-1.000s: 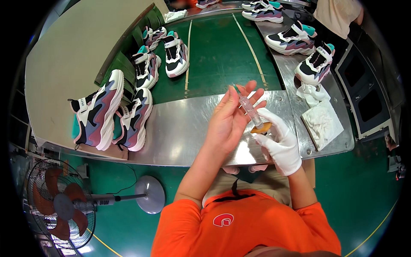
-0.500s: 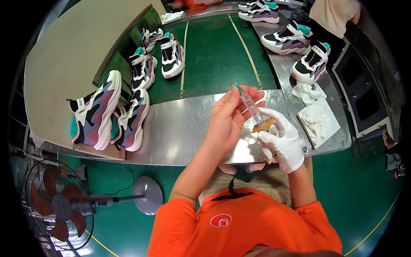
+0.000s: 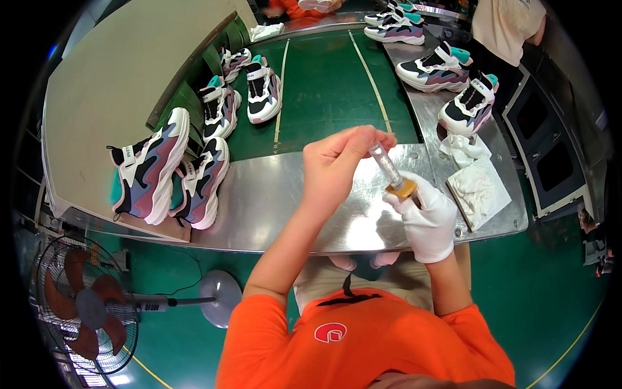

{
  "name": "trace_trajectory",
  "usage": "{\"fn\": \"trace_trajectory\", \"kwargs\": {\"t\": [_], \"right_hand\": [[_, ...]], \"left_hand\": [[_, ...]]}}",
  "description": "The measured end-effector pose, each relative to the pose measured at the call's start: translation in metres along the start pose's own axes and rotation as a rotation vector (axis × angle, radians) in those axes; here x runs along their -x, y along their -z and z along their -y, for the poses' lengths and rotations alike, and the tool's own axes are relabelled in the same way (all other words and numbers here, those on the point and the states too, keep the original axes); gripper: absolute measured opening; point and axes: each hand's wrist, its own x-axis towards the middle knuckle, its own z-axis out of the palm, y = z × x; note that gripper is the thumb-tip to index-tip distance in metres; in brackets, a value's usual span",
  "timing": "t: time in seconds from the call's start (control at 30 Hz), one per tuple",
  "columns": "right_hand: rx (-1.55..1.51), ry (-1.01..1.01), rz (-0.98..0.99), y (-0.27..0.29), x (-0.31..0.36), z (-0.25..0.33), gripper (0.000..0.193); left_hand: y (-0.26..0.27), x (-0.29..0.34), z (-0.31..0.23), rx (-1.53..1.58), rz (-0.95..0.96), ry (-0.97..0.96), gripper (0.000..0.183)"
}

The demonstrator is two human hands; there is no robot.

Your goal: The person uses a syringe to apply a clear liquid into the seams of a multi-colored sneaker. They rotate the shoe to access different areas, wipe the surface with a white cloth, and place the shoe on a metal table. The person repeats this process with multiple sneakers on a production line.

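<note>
A clear plastic syringe (image 3: 387, 165) with a yellow-brown flange (image 3: 403, 188) slants between my hands, over the metal front edge of the bench. My left hand (image 3: 334, 165), bare, is closed with thumb and fingers pinched at the syringe's upper end; its tip is hidden by them. In a white glove, my right hand (image 3: 429, 220) is wrapped around the lower end, by the flange. Nearest on the right is a white pad (image 3: 479, 191) with a crumpled white cloth on it.
A green conveyor belt (image 3: 330, 84) runs away beyond the metal plate (image 3: 272, 201). Sneakers (image 3: 152, 168) stand along its left; more (image 3: 433, 68) line the right metal rail. A fan (image 3: 91, 311) stands at lower left. Another person (image 3: 508, 29) is at the far right.
My left fingers have turned and closed over the syringe's upper end, covering the green tip that showed before. The gloved hand has shifted its grip around the flange.
</note>
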Motion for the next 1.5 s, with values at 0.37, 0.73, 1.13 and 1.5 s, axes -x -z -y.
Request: {"fn": "trace_trajectory", "kwargs": {"t": [0.37, 0.73, 1.13, 1.5], "right_hand": [[-0.471, -0.247, 0.257, 0.0, -0.014, -0.001, 0.037], [-0.192, -0.267, 0.205, 0.005, -0.006, 0.013, 0.011], [-0.637, -0.683, 0.381, 0.004, 0.002, 0.005, 0.022], [0.496, 0.515, 0.371, 0.038, -0.045, 0.035, 0.011]], "left_hand": [[0.005, 0.006, -0.006, 0.068, -0.091, 0.005, 0.027], [0.01, 0.002, -0.009, -0.001, -0.102, -0.009, 0.029], [0.011, 0.027, -0.003, -0.026, 0.326, 0.095, 0.021], [0.008, 0.031, -0.007, -0.99, 0.551, -0.653, 0.023]]}}
